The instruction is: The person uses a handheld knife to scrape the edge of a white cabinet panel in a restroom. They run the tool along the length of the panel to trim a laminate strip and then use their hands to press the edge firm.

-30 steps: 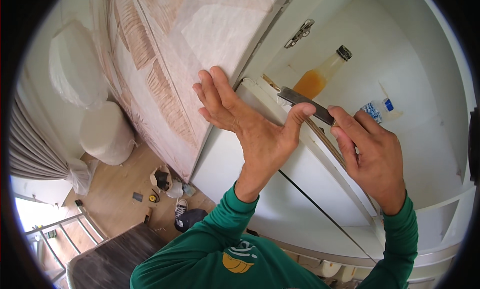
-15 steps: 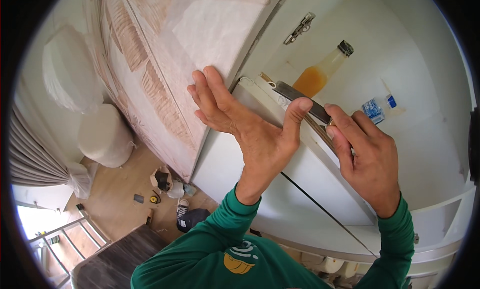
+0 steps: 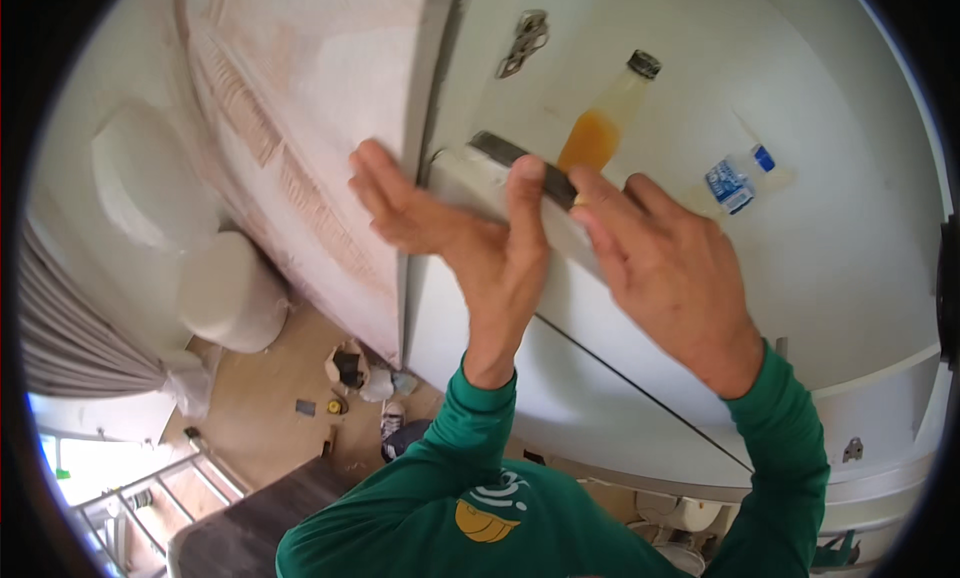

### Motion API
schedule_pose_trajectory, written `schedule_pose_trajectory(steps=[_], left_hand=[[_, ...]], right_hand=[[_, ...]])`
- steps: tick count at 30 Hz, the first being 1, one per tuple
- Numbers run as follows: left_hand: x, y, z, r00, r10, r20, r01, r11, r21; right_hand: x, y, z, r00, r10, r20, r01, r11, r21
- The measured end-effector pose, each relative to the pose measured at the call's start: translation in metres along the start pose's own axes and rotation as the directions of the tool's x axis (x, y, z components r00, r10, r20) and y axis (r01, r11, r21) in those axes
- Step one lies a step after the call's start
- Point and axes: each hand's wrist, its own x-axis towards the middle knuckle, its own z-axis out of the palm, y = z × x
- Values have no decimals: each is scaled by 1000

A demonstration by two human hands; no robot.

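My right hand (image 3: 670,263) is closed around the near end of a flat, dark metal file (image 3: 500,150). The file lies along the top edge of a white cabinet panel (image 3: 475,183). My left hand (image 3: 465,243) is open with its fingers spread toward the plastic-covered door, its thumb over the file's middle; whether the thumb presses on it I cannot tell. Slight motion blur softens both hands. Just beyond the file, a bottle of orange liquid (image 3: 592,138) with a black cap lies inside the white cabinet. A small clear bottle (image 3: 732,185) with a blue cap is to its right.
A metal hinge (image 3: 525,43) sticks out of the cabinet wall. To the left stands a large door wrapped in plastic (image 3: 330,108). A round white stool (image 3: 230,293), a tape measure (image 3: 337,405) and a metal-railed ladder (image 3: 170,498) are lower down, near a grey curtain (image 3: 90,328).
Both hands and the file have shifted left in the view, as have the cabinet and bottles. The file now covers more of the panel edge's far end; curled strips seen there before no longer show clearly.
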Motion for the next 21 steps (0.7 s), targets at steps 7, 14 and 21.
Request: schedule_pose_trajectory(steps=[7,14,21], left_hand=[[-4,-2,-20,991,-24,135,18,999,43],[-2,4,-27,990,3,140,1,1000,-22],[-3,-4,-22,992,-10,128,8,1000,16]], right_hand=[[-8,2,-54,983,112,144,-125,989,84],[-6,0,-46,985,39,170,-41,999,13],[1,-10,-33,987,16,158,-8,998,-55]])
